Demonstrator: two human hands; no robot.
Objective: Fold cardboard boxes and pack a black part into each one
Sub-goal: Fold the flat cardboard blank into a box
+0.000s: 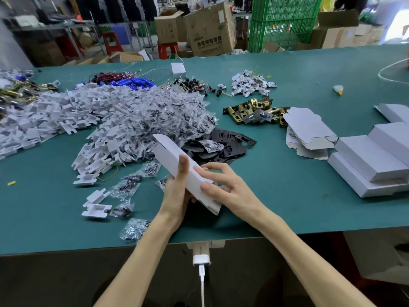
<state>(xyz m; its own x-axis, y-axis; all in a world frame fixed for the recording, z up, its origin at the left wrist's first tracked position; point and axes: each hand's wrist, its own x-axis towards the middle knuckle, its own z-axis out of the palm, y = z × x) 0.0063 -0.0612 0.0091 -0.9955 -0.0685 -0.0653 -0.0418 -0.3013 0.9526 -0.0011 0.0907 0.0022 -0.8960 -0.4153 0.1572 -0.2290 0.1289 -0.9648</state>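
Observation:
I hold a long, narrow white cardboard box (177, 165) tilted above the green table (287, 196), its far end pointing up and left. My left hand (177, 191) grips it from below, thumb lying along its top face. My right hand (223, 187) holds the near end, thumb pressed on the top face, fingers spread along the side. A heap of black flat parts (225, 145) lies just beyond the box. Flat unfolded white boxes (307, 131) lie to the right, and folded white boxes (374, 160) are stacked at the far right.
A big pile of white plastic pieces (66, 116) and small clear bags of screws (168, 111) fills the left and centre. Brass latches (254, 111), tagged small parts (252, 84) and wires lie further back. A white charger (201, 255) hangs at the table's front edge.

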